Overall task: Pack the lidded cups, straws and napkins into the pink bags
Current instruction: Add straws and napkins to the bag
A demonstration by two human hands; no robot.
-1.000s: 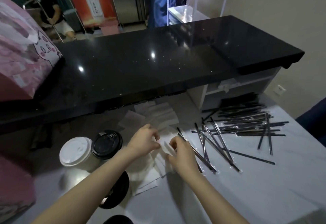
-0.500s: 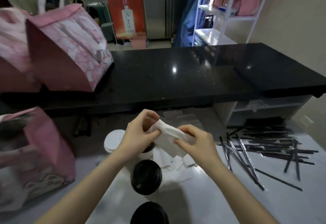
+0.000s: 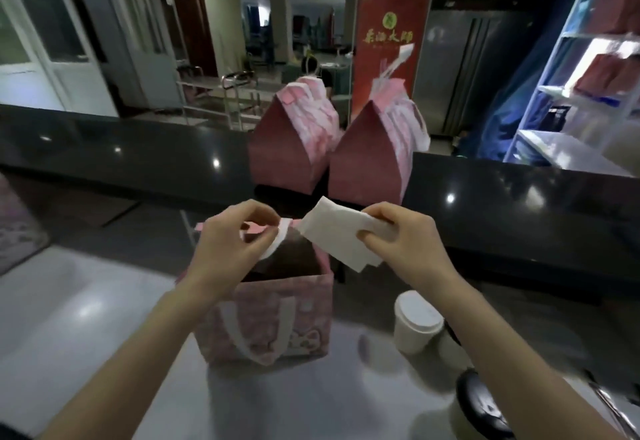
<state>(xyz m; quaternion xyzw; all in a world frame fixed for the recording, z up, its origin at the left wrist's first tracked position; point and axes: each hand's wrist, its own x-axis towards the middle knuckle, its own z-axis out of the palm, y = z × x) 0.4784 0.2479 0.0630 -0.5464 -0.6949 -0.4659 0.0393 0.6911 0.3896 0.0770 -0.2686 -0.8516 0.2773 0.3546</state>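
Napkins (image 3: 341, 233), lifted off the worktop (image 3: 69, 318) a second ago, now hang over the open pink bag (image 3: 277, 318), right hand (image 3: 401, 242) pinching them. Left hand (image 3: 228, 245) grips the bag's rim. Drop-in comes next, probably.

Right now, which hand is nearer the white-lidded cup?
Right. The right hand holds napkins up above the white-lidded cup, a bit to its left. The left hand grips the pink bag rim, across the bag from the cup.
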